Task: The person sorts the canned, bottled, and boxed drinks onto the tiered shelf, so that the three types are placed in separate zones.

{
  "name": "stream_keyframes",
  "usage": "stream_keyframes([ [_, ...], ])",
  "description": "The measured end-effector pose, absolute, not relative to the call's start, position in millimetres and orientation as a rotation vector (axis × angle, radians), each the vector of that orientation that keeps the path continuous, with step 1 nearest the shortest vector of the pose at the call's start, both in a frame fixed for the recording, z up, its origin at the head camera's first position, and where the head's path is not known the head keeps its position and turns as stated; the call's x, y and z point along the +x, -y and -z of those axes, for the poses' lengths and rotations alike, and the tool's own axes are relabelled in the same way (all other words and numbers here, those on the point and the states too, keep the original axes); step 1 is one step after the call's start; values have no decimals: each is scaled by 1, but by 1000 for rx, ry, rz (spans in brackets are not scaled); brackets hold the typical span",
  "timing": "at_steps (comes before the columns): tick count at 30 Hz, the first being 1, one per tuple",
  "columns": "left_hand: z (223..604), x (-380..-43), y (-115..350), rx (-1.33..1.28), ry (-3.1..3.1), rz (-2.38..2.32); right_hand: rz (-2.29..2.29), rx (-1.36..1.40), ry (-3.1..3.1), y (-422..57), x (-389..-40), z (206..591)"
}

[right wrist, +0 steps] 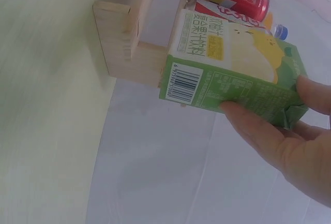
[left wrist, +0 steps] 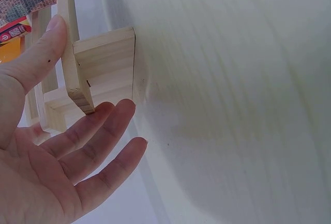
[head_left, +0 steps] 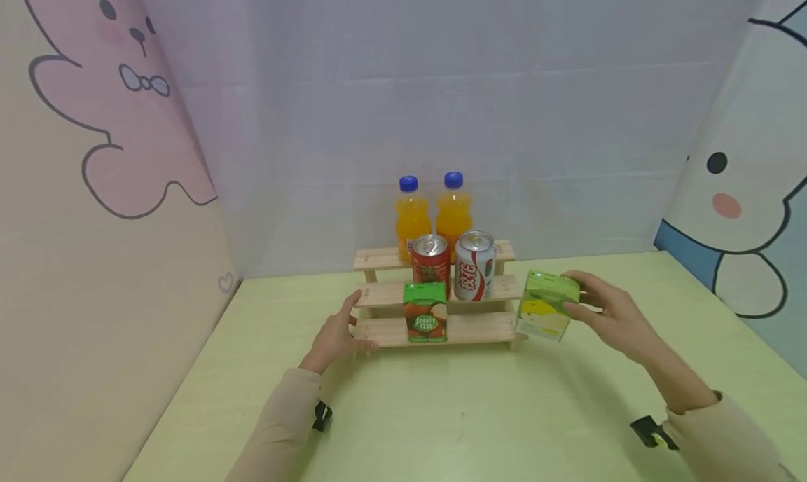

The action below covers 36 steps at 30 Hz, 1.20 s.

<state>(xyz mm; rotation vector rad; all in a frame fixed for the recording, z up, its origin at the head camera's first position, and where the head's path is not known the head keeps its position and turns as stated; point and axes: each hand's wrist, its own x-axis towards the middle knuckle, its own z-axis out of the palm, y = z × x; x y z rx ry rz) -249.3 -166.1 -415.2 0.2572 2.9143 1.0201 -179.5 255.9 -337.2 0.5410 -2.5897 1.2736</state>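
Note:
A three-tiered wooden rack [head_left: 479, 326] stands on the table. My left hand [head_left: 334, 338] is at its left end, thumb against the front board [left wrist: 72, 74] and the other fingers loosely spread beside the end. In my right hand [head_left: 608, 314], a green and yellow juice carton [head_left: 545, 307] is pinched between thumb and fingers, tilted, just off the rack's right end. The right wrist view shows the barcode side of this juice carton [right wrist: 232, 63]. A green and red juice carton [head_left: 425, 314] stands on the lowest tier, left of its right half.
On the middle tier are a red can [head_left: 431, 265] and a white can [head_left: 474, 268]. Behind them, two orange drink bottles [head_left: 412, 216] with blue caps stand on the top tier. A pale curtain [head_left: 441, 104] hangs behind the pale green table [head_left: 441, 412].

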Motion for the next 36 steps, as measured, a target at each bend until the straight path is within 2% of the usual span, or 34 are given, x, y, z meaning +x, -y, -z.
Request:
stream_keyframes([
  [36, 418, -250, 166, 260, -2913, -1023, -1480, 745, 2572, -188, -218, 353],
])
